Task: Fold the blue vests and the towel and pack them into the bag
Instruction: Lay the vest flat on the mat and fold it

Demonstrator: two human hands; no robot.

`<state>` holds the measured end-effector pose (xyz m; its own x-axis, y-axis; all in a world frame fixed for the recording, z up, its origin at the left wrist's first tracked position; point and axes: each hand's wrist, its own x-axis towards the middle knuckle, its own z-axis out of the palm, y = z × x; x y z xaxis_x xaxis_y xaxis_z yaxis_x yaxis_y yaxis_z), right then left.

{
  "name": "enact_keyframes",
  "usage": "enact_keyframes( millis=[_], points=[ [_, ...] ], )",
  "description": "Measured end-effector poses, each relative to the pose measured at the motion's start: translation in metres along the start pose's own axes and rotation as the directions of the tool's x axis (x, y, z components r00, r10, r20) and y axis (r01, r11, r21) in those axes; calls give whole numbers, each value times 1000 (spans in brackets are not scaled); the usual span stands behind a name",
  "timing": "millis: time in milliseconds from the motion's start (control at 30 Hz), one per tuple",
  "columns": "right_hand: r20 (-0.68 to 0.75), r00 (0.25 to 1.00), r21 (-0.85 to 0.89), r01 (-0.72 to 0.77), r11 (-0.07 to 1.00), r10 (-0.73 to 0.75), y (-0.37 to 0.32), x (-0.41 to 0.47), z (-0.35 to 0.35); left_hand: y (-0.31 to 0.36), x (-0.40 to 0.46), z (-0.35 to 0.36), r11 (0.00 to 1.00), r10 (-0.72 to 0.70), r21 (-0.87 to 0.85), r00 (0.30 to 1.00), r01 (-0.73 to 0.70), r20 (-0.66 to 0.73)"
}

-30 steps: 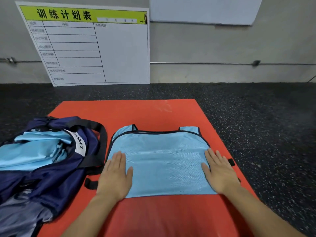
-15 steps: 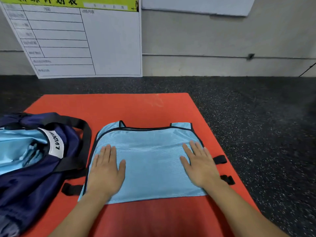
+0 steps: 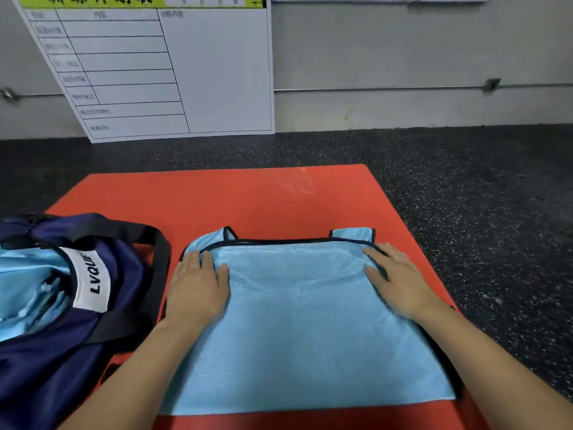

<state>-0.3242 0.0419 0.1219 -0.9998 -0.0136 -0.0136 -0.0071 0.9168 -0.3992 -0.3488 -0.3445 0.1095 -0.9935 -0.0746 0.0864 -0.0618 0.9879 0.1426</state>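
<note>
We see both hands lying flat with straight fingers, holding nothing, on a blue vest [image 3: 297, 321] spread over a red mat [image 3: 248, 200], the left hand [image 3: 198, 287] at its left edge, the right hand [image 3: 400, 280] at its right, the open bag [image 3: 102, 342] just left of the left hand

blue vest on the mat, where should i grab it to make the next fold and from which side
Probably take the blue vest at its two far corners, below the shoulder straps, coming in from the outer edges. It lies flat on the orange mat, and the left hand and right hand already rest at those corners, so a pinch grip on the black-trimmed edge there would let the far half fold toward you.
</note>
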Motion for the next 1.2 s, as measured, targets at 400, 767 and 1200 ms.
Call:
enact_keyframes(
  millis=[400, 767, 1200],
  points=[
    [23, 999, -149, 31, 988, -27, 11, -56, -23, 33, 57, 3, 988, 140, 54, 987, -145, 82],
    [190, 976, -281, -49, 958, 105, -24, -130, -78, 46, -21, -11, 981, 189, -43, 982, -189, -5],
    [202, 955, 6, 219, 976, -216, -151, 35, 36, -27, -162, -8, 993, -91, -87, 992, 84, -88]
  ],
)
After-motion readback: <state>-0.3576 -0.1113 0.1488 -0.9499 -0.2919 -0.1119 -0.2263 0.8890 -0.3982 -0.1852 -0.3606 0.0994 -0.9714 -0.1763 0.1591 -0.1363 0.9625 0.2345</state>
